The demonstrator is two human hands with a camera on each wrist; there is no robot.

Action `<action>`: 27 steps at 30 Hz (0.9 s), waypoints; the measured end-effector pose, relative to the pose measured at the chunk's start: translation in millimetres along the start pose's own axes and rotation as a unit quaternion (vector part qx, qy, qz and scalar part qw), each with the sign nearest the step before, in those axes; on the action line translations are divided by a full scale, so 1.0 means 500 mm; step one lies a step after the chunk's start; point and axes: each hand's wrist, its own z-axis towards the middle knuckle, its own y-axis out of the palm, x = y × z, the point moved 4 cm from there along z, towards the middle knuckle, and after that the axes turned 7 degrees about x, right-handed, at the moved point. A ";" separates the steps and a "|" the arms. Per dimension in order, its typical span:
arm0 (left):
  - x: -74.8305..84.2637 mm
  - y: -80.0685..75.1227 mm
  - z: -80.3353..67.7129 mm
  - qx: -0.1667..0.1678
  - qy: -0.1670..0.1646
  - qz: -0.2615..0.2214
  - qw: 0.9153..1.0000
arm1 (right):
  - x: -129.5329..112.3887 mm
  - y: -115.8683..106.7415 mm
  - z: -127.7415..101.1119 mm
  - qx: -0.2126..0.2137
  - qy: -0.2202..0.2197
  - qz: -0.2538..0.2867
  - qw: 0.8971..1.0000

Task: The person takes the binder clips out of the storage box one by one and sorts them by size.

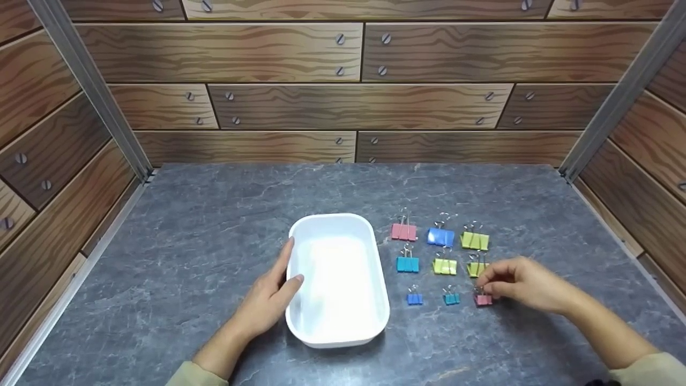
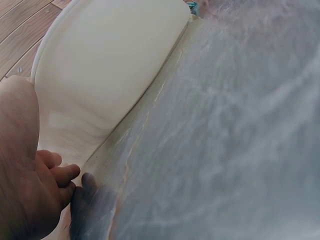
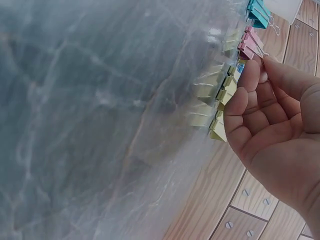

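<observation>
A white plastic tub point(image 1: 375, 316) point(image 2: 110, 60) stands on the grey stone-look table point(image 1: 214, 241). My left hand point(image 1: 289, 265) point(image 2: 45, 175) holds its left rim, thumb over the edge and fingers against the outer wall. To the tub's right, several binder clips lie in a neat grid. My right hand point(image 1: 482, 287) point(image 3: 257, 67) pinches the wire handle of the small pink clip point(image 1: 483, 299) point(image 3: 248, 45) at the grid's near right corner; the clip is still on the table. Beside it lie a small teal clip point(image 1: 451, 298) point(image 3: 257, 12) and a small blue clip point(image 1: 414, 298).
Larger clips fill the rows behind: pink point(image 1: 403, 231), blue point(image 1: 440, 236) and green point(image 1: 475, 240), then teal point(image 1: 407, 264) and two green point(image 1: 445, 266). Wood-print walls point(image 1: 353, 107) close in the back and both sides. Inside, the tub shows nothing.
</observation>
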 end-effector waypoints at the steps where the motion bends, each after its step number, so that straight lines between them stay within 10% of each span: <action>1: 0.000 0.000 0.000 0.000 -0.001 0.000 1.000 | 0.001 0.000 0.000 0.001 0.002 0.000 1.000; 27: 0.030 -0.018 0.020 0.006 0.021 0.068 0.997 | -0.028 -0.044 -0.015 0.091 0.003 -0.064 0.994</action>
